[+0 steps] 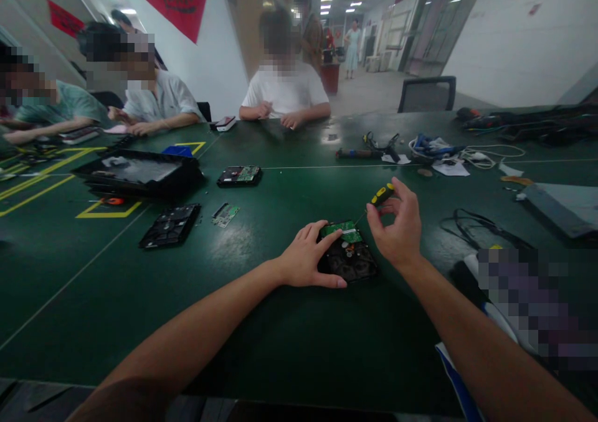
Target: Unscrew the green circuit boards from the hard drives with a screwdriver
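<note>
A black hard drive (352, 263) with a green circuit board (343, 229) lies on the table in front of me. Across its left side, my left hand (311, 254) grips it, thumb along the near edge and the other fingers spread toward the board. My right hand (399, 226) pinches a yellow and black screwdriver (383, 194), held at a slant. Its thin shaft points down to the board's right end; whether the tip sits in a screw is too small to tell. To the left lie a loose circuit board (225, 215) and another hard drive (170, 225).
A black tray (140, 176) stands left, near an orange screwdriver (112, 201). Another drive (239, 175) lies farther back. Cables (434, 147) and tools are at the back right; a grey box (560, 207) is at the right. Several people sit across the green table (261, 341).
</note>
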`<state>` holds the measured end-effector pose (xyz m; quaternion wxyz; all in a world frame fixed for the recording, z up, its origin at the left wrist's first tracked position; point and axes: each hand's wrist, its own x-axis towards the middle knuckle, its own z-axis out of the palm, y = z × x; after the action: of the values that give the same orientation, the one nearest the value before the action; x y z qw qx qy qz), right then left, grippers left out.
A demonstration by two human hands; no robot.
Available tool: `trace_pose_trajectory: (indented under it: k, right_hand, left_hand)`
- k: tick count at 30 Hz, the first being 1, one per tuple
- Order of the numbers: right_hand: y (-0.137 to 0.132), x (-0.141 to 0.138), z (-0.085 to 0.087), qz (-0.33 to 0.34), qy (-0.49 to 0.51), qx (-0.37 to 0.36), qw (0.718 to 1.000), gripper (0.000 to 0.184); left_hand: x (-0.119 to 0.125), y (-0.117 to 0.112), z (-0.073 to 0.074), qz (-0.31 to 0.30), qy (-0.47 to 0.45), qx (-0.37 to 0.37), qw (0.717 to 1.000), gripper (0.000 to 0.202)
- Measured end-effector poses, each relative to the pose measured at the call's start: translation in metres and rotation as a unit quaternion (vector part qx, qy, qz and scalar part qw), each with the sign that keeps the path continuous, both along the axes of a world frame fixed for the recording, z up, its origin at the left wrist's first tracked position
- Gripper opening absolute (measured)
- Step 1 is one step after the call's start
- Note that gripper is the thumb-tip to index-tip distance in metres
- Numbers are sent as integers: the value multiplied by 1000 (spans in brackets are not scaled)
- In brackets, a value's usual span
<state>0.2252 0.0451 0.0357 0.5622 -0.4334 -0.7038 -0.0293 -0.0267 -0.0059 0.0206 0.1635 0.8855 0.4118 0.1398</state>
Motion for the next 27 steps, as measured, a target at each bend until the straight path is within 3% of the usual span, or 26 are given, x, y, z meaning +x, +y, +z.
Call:
trace_pose_trajectory:
  k: [27]
  right_hand:
    - [0, 1, -1, 9, -4, -11, 1000, 72]
  left_hand:
    - [0, 0, 0, 0, 7, -3, 1000, 122]
